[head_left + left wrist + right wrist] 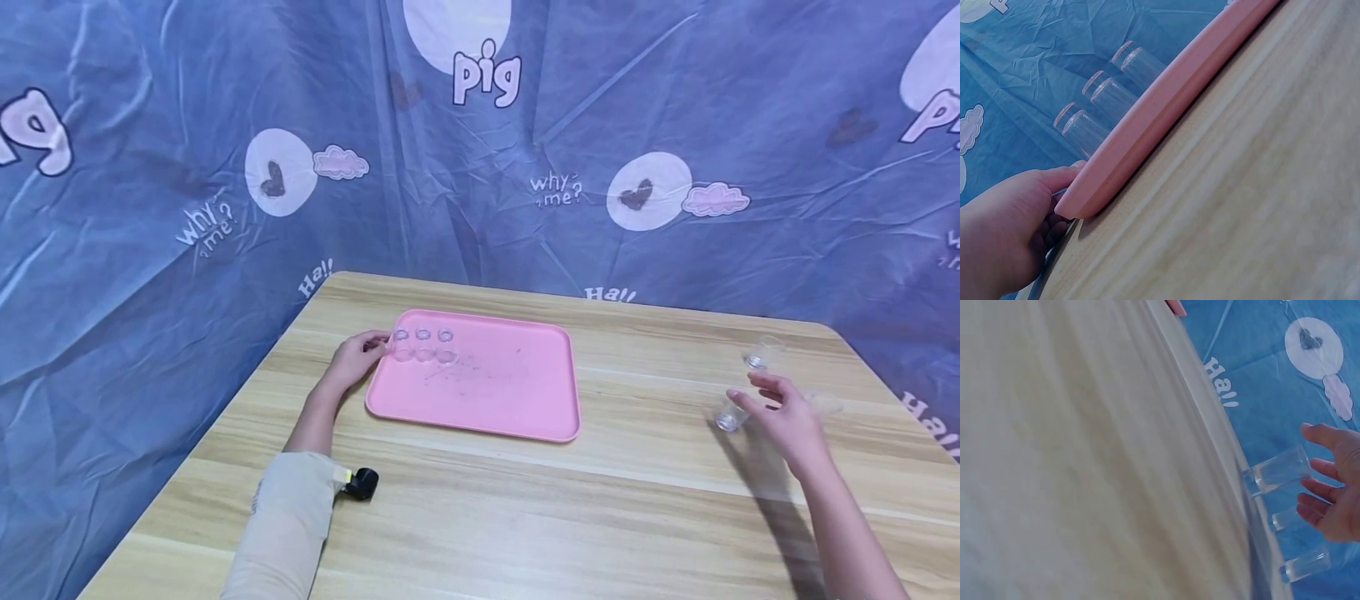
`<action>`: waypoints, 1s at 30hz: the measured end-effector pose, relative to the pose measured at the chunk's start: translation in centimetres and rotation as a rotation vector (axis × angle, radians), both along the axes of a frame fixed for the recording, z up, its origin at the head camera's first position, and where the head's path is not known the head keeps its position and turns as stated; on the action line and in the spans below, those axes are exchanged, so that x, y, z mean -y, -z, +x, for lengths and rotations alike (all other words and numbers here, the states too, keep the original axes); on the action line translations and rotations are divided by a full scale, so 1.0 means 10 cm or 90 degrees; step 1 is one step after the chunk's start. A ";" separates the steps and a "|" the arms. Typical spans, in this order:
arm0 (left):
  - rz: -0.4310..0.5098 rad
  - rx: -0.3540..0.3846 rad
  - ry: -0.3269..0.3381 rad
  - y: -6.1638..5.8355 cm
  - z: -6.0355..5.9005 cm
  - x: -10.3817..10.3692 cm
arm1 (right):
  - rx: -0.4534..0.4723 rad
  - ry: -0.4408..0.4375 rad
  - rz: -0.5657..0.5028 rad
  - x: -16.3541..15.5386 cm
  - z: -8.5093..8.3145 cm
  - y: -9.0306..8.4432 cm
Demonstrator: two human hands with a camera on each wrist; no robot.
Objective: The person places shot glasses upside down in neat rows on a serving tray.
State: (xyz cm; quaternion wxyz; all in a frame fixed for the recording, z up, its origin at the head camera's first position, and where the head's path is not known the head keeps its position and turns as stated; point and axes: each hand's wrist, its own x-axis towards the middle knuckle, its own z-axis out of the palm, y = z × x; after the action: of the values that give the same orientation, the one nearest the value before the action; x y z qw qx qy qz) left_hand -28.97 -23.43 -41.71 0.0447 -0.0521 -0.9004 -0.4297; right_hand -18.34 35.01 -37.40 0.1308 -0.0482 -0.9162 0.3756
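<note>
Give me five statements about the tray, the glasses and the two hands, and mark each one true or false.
1. Three small glasses stand in a row on the pink tray. True.
2. The left hand touches the tray's corner. True.
3. The right hand rests on the tray. False: it is over the table, near loose glasses.
4. The tray is blue. False: pink.
5. The right hand's fingers are spread. True.
</note>
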 end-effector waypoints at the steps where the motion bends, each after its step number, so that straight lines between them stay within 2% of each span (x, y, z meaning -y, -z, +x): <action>1: -0.001 -0.001 0.000 0.00 0.00 0.00 | 0.004 -0.005 -0.005 -0.01 0.00 0.03; 7: 0.000 0.001 -0.001 0.00 0.00 0.00 | 0.021 -0.057 -0.043 -0.03 0.02 0.14; 11: -0.003 0.000 0.000 0.01 -0.01 0.00 | 0.022 -0.087 -0.039 -0.01 0.04 0.21; 20: -0.003 -0.006 0.006 0.01 -0.01 0.00 | 0.022 -0.056 -0.001 0.00 0.05 0.28; 30: -0.001 -0.004 0.006 0.00 -0.01 0.01 | 0.013 -0.038 0.076 -0.03 0.07 0.35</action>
State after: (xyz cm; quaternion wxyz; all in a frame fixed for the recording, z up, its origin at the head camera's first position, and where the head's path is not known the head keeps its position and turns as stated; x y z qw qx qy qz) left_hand -29.05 -23.51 -41.76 0.0455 -0.0578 -0.9001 -0.4294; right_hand -17.66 35.28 -40.91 0.1130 -0.0171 -0.9394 0.3231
